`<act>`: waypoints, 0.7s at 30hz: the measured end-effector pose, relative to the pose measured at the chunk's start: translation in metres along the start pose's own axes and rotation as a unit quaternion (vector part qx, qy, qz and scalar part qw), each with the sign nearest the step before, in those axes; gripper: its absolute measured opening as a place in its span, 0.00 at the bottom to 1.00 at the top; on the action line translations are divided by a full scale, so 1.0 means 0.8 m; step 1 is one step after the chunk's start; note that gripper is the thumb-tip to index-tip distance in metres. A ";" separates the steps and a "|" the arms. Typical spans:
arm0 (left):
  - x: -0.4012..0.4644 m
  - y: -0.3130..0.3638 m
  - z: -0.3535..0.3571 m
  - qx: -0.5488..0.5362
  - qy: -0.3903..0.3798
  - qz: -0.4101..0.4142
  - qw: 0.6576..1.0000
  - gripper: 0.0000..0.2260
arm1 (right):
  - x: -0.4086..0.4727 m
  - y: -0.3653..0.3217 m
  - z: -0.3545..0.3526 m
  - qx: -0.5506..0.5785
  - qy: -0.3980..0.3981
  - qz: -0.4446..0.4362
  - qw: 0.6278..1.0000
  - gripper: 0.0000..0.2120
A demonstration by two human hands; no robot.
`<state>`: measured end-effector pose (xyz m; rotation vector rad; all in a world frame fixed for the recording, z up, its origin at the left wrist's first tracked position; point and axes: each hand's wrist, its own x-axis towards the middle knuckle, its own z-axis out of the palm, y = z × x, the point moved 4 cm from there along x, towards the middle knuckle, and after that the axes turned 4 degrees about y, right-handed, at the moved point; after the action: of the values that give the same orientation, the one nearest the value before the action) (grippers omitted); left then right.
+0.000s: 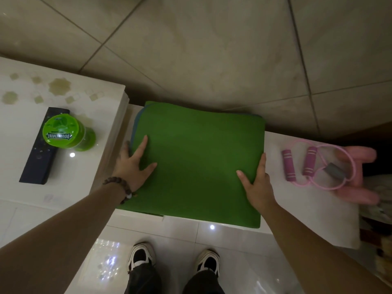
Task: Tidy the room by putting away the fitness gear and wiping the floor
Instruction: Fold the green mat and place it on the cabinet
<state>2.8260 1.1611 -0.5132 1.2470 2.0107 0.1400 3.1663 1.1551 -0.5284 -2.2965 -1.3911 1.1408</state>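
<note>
1. A folded green foam exercise mat (197,162) lies flat on the low white table (273,145), with a bluish layer showing along its left edge.
2. The left hand (132,162) rests on the mat's left edge, fingers spread and straight, the thumb lying on the green top; a dark beaded bracelet (118,185) circles that wrist.
3. The right hand (257,183) holds the mat's right edge, the thumb on top and the fingers reaching along and down the side.
4. Just to the right of the mat, on the same table, sits a pink skipping rope (324,166) with two purple-pink foam handles, coiled in loops.
5. On the higher white table (25,85) to the left stand a green plastic gum tub (63,132) and a dark remote control (41,149), touching each other.
6. Below, two black-and-white sneakers (174,259) stand on glossy white floor tiles (110,262).
</note>
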 end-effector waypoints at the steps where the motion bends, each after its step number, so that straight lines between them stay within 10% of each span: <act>1: -0.004 0.002 -0.001 0.059 0.022 0.013 0.998 0.33 | -0.002 -0.002 -0.001 -0.006 -0.006 0.012 1.000 0.44; 4: -0.024 0.018 0.006 0.196 0.094 0.109 0.970 0.33 | -0.027 -0.018 -0.002 -0.191 0.043 -0.022 0.980 0.42; 9: -0.066 0.031 0.076 0.312 0.016 0.356 0.881 0.40 | -0.107 -0.076 0.094 -0.347 0.024 -0.345 0.871 0.36; 15: -0.040 0.011 0.089 0.365 -0.038 0.361 0.857 0.46 | -0.097 -0.056 0.147 -0.392 -0.048 -0.327 0.858 0.29; 21: -0.056 0.004 0.090 0.417 -0.045 0.379 0.825 0.60 | -0.105 -0.065 0.130 -0.449 -0.085 -0.373 0.808 0.54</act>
<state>2.8858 1.1063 -0.5389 2.5083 1.3704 -0.4735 3.0375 1.0930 -0.5282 -1.6529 -3.0019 0.4397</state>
